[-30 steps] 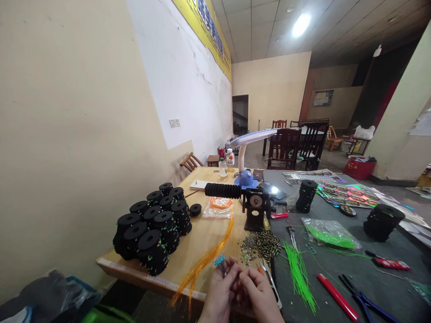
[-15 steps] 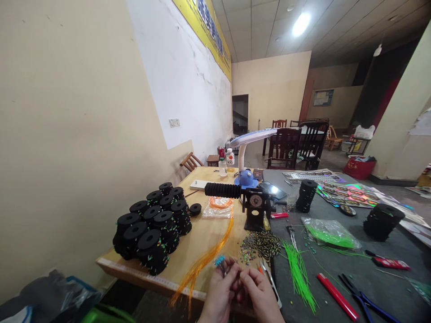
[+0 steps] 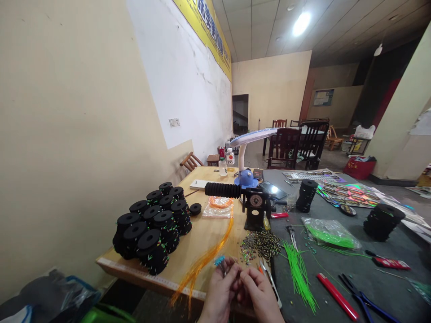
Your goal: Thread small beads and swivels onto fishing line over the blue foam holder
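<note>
My left hand [image 3: 220,285] is closed, and a small bundle with light-blue tips [image 3: 219,260] sticks up from between its fingers. Its thumb and forefinger pinch close against the fingertips of my right hand [image 3: 258,287], which is closed as well. Whatever lies between the two pinches is too small to make out. Just beyond the hands lies a heap of small dark-and-gold beads [image 3: 267,243], with multicoloured bits at its left side. Orange strands [image 3: 210,255] trail over the wood left of my hands. Orange-handled snips [image 3: 269,276] lie by my right hand, partly hidden.
Several black foam spools [image 3: 150,242] stand at the left. A black winding device [image 3: 256,206] and a blue-based lamp [image 3: 245,177] stand ahead. On the grey mat are green strands [image 3: 299,278], a red tube [image 3: 337,296], blue-handled pliers [image 3: 362,296] and a bag of green line [image 3: 332,233].
</note>
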The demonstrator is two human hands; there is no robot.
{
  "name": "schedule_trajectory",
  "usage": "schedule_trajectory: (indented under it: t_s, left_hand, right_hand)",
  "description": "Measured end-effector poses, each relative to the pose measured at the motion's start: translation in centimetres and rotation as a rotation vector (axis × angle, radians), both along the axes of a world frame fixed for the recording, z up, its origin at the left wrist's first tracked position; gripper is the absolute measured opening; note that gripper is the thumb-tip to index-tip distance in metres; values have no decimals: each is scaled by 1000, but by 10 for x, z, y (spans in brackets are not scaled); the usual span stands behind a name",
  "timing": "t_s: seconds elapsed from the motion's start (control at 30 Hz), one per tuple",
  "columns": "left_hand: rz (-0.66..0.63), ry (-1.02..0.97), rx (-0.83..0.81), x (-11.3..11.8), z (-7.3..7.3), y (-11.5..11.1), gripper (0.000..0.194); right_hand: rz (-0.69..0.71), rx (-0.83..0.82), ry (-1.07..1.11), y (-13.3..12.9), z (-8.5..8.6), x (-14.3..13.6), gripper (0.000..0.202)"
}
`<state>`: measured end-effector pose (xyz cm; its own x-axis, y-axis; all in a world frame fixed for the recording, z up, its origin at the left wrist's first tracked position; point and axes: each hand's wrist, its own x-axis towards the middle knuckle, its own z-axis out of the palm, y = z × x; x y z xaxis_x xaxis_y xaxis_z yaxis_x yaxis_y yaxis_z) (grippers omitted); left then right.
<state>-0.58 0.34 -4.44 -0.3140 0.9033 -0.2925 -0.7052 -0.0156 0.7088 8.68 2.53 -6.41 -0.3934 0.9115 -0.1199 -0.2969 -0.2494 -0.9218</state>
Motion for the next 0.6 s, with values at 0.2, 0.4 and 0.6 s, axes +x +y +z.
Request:
schedule_trajectory:
  t_s: [0.2, 0.4, 0.6]
  left_hand:
    - [-31, -12, -2, -2, -1, 1, 47]
    - [-1, -11, -3, 1, 6, -1, 50]
    - [-12, -8, -11, 0, 8, -2, 48]
  right_hand:
    - [-13, 2, 17, 0, -1, 0, 53]
    - [-22, 10, 7, -1, 4, 0, 53]
    - [-30, 39, -44, -2, 4, 0, 54]
